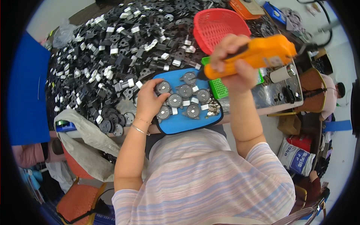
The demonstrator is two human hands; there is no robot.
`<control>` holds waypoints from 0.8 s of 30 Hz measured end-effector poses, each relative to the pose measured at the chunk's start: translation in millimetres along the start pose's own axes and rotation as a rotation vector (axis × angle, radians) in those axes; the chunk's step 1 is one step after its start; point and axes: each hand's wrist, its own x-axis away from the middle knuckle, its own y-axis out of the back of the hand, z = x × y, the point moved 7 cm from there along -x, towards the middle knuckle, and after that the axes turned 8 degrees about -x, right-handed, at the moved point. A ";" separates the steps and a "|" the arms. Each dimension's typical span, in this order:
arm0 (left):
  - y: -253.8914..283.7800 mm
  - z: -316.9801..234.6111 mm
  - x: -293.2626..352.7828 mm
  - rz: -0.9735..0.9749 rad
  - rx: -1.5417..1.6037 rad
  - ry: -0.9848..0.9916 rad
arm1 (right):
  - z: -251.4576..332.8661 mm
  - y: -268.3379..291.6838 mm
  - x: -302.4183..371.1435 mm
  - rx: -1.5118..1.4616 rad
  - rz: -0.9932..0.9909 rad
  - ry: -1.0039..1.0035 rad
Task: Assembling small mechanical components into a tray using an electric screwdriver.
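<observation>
My right hand is wrapped round an orange electric screwdriver. Its dark tip points left, close to a dark grey round part at the far edge of a blue mat; whether they touch I cannot tell. With thumb and fingers curled, my left hand grips another round grey part at the mat's left side. Several similar parts, some with white blocks attached, lie between, such as a disc-shaped part. Small metal screws are heaped at the mat's right edge.
A large pile of black and white plastic parts covers the table's left and back. Behind the mat stand a red basket and a green basket. A white bottle lies at right. Black discs sit left of my arm.
</observation>
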 end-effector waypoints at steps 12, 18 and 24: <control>-3.7 11.2 1.9 0.033 0.024 0.074 | 54.6 117.1 78.7 0.431 -0.585 0.126; -6.3 10.2 2.7 0.029 0.066 0.063 | 51.1 120.5 78.0 0.401 -0.554 0.135; -6.3 9.1 1.6 0.042 0.076 0.080 | 49.9 119.5 77.8 0.414 -0.538 0.128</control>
